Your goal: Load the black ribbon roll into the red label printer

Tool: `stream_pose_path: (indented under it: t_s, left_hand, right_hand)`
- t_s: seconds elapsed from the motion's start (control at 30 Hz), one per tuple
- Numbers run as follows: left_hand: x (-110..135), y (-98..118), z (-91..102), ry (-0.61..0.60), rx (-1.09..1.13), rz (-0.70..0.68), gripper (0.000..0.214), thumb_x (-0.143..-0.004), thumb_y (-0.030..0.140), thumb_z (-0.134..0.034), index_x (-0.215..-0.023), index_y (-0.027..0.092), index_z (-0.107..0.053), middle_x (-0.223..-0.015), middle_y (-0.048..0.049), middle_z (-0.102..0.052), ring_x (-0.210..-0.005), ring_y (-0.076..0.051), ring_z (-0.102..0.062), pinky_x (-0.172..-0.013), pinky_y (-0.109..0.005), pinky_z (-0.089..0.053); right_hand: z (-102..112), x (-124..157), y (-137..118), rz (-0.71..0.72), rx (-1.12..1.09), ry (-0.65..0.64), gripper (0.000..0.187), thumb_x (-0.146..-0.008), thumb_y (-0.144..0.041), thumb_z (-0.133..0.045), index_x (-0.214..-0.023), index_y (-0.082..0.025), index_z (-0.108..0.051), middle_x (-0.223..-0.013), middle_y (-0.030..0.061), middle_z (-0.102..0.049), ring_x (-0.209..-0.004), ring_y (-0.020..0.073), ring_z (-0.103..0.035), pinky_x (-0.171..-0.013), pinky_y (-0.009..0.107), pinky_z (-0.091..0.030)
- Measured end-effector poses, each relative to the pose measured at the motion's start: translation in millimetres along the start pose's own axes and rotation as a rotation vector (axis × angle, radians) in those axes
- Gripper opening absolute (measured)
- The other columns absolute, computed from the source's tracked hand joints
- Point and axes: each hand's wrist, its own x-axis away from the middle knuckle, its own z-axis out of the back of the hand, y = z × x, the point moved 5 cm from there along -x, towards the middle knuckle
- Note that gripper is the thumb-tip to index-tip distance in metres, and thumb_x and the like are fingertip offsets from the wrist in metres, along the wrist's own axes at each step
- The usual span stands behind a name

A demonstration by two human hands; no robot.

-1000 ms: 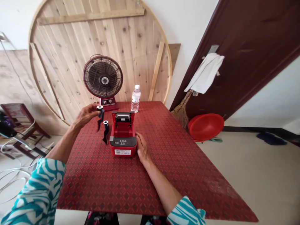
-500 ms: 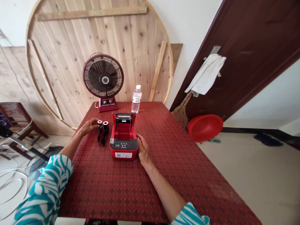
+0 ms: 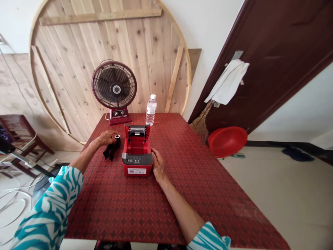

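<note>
A red and grey label printer [image 3: 137,163] stands on the table with its lid raised and its red inner bay showing. My right hand [image 3: 158,164] grips its right side, thumb and fingers against the casing. Left of the printer, my left hand [image 3: 107,138] has its fingers closed at a small black ribbon roll [image 3: 118,140] with a white core. Loose black ribbon [image 3: 111,152] trails from there onto the table. Only one roll core shows; a second roll is hidden, probably behind my left fingers.
A fan [image 3: 114,90] and a water bottle [image 3: 151,111] stand at the far end of the patterned red tabletop [image 3: 197,194]. Beyond the right edge are a broom [image 3: 200,125] and a red basin [image 3: 229,140]. A chair [image 3: 18,139] stands at left.
My left hand has moved slightly right, from the left roll toward the other. One of the two white cores is now covered, and the ribbon tails lie further left. My right hand stays.
</note>
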Motion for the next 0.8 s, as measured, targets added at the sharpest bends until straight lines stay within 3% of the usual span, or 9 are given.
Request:
stream_pose_path:
  t_s: [0.1, 0.2, 0.33, 0.43, 0.5, 0.6, 0.7, 0.8]
  left_hand:
    - [-4, 4, 0.5, -0.001, -0.028, 0.026, 0.027, -0.063, 0.023, -0.063, -0.088, 0.023, -0.069, -0.097, -0.0058, -0.071, -0.098, -0.028, -0.062, -0.092, -0.038, -0.041]
    - [0, 12, 8.9, 0.022, 0.132, -0.024, 0.024, -0.063, 0.027, -0.065, -0.086, 0.021, -0.067, -0.09, -0.0051, -0.071, -0.095, -0.026, -0.063, -0.09, -0.036, -0.043]
    - [22, 36, 27.6, 0.024, 0.493, -0.101, 0.043, -0.07, 0.042, -0.065, -0.106, 0.017, -0.063, -0.097, -0.0069, -0.069, -0.087, -0.022, -0.064, -0.079, -0.031, -0.049]
    - [45, 70, 34.4, 0.019, 0.547, -0.141, 0.054, -0.073, 0.043, -0.065, -0.12, 0.019, -0.057, -0.105, -0.0076, -0.068, -0.089, -0.022, -0.063, -0.078, -0.03, -0.05]
    - [57, 99, 28.9, -0.037, 0.484, -0.245, 0.055, -0.074, 0.038, -0.066, -0.124, 0.02, -0.055, -0.106, -0.0076, -0.068, -0.095, -0.022, -0.063, -0.082, -0.031, -0.049]
    - [61, 133, 12.6, -0.077, 0.253, -0.382, 0.038, -0.076, 0.033, -0.064, -0.112, 0.022, -0.06, -0.103, -0.0039, -0.069, -0.094, -0.02, -0.063, -0.086, -0.03, -0.048]
    - [52, 148, -5.2, -0.129, 0.007, -0.46, 0.027, -0.079, 0.027, -0.059, -0.105, 0.021, -0.062, -0.109, -0.0042, -0.067, -0.099, -0.019, -0.062, -0.089, -0.03, -0.046]
    - [38, 153, -20.2, -0.208, -0.196, -0.455, 0.025, -0.08, 0.022, -0.058, -0.105, 0.02, -0.062, -0.112, -0.0072, -0.065, -0.101, -0.022, -0.062, -0.088, -0.031, -0.045]
  right_hand:
    - [0, 0, -1, 0.003, -0.004, 0.002, 0.036, -0.087, -0.045, -0.045, -0.111, -0.024, -0.061, -0.115, 0.006, -0.064, -0.109, 0.0231, -0.056, -0.096, 0.04, -0.041]
    - [-1, 0, -3, 0.016, -0.01, -0.004, 0.036, -0.087, -0.045, -0.044, -0.111, -0.025, -0.061, -0.113, 0.0055, -0.064, -0.11, 0.0228, -0.055, -0.096, 0.039, -0.041]
    - [-2, 0, -6, 0.044, -0.013, 0.003, 0.034, -0.088, -0.043, -0.044, -0.11, -0.025, -0.062, -0.112, 0.0053, -0.064, -0.108, 0.0218, -0.056, -0.096, 0.038, -0.041]
    - [-2, -2, -5, 0.054, -0.011, 0.011, 0.033, -0.088, -0.042, -0.043, -0.109, -0.024, -0.062, -0.111, 0.0054, -0.064, -0.106, 0.0216, -0.056, -0.096, 0.038, -0.041]
    - [-2, -2, -4, 0.069, -0.005, 0.016, 0.032, -0.088, -0.041, -0.043, -0.108, -0.024, -0.062, -0.109, 0.0051, -0.064, -0.105, 0.0211, -0.057, -0.095, 0.037, -0.041]
    - [-3, -3, -4, 0.096, 0.009, 0.027, 0.031, -0.088, -0.038, -0.043, -0.107, -0.023, -0.062, -0.108, 0.0052, -0.064, -0.105, 0.0202, -0.057, -0.096, 0.037, -0.041]
    - [-5, -4, -2, 0.115, 0.022, 0.016, 0.032, -0.089, -0.037, -0.041, -0.109, -0.022, -0.061, -0.109, 0.0066, -0.064, -0.105, 0.0199, -0.057, -0.095, 0.036, -0.042]
    - [-5, -5, 0, 0.149, 0.023, 0.028, 0.031, -0.088, -0.035, -0.041, -0.107, -0.022, -0.061, -0.108, 0.0063, -0.064, -0.104, 0.0192, -0.057, -0.095, 0.035, -0.043]
